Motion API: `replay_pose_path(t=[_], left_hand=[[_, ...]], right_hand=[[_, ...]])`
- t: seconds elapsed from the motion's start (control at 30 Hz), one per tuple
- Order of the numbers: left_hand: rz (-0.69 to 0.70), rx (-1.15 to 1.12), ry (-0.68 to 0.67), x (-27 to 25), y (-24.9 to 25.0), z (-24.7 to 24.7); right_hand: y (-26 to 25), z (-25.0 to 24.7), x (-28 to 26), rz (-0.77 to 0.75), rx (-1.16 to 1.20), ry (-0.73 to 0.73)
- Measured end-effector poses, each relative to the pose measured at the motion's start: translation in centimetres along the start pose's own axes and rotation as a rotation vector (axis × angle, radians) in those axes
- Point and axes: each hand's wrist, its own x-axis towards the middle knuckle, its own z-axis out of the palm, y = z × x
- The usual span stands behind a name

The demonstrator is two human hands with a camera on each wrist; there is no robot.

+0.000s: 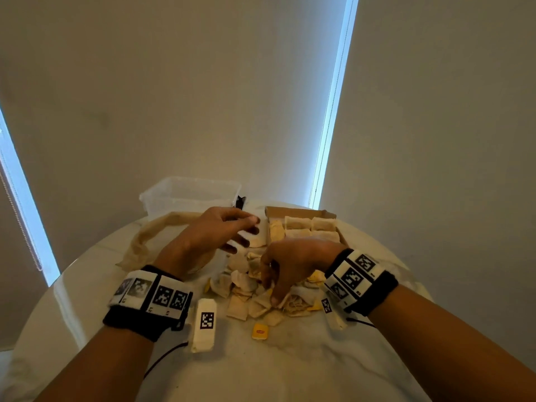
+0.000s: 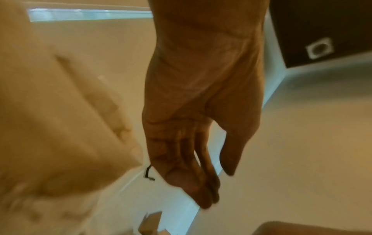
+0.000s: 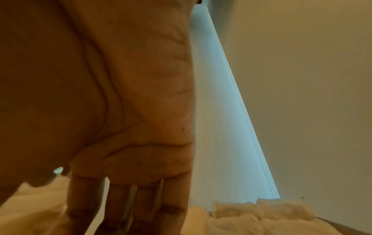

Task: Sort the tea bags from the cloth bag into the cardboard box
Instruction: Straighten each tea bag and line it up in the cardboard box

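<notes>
- Cardboard makes the brown box [image 1: 301, 224] at the far right of the round white table [image 1: 290, 358]; rows of tea bags already lie inside it, and its near side is hidden behind the right hand [image 1: 293, 262].
- The loose pile of tea bags [image 1: 261, 291] sits in the middle of the table, just in front of the box, and the right hand covers part of it.
- The right hand reaches down into the pile with its fingers pointing down; the head view does not show if they pinch a bag, so the grip cannot be told.
- The right wrist view shows the palm with straight fingers [image 3: 128, 206] and pale tea bags behind them, but the fingertips are cut off at the bottom.
- The left hand [image 1: 220, 230] is up above the pile with its fingers loose, in front of a white thing that is too blurry to name.
- The left wrist view shows the left hand's fingers [image 2: 193, 174] straight and holding nothing, which the head view does not make clear.
- The beige cloth bag [image 1: 162, 236] lies flat on the left, partly hidden by the left arm; in the left wrist view it is only a blur.
- A clear plastic tub [image 1: 188, 195] stands behind the bag.
- A small yellow tag [image 1: 260, 331] lies alone near the front, with a red label too small to read.
- The wrist bands [image 1: 150, 297] carry black and white square codes.
</notes>
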Motion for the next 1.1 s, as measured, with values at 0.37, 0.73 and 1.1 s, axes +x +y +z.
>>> replay_pose_path(t=[0.37,0.73,1.1], left_hand=[[-0.306,0.995,-0.56,-1.1,0.8,3.9],[-0.233,1.009,-0.426,-0.1,1.2,4.6],[-0.214,1.039,-0.546,-1.0,1.5,5.4]], right_hand=[[4.8,-0.5,-2.9,-0.008,0.171,0.342],[6.6,2.0,-2.1,0.13,0.145,0.149],[7.8,0.6,-3.4,0.114,0.267,0.274]])
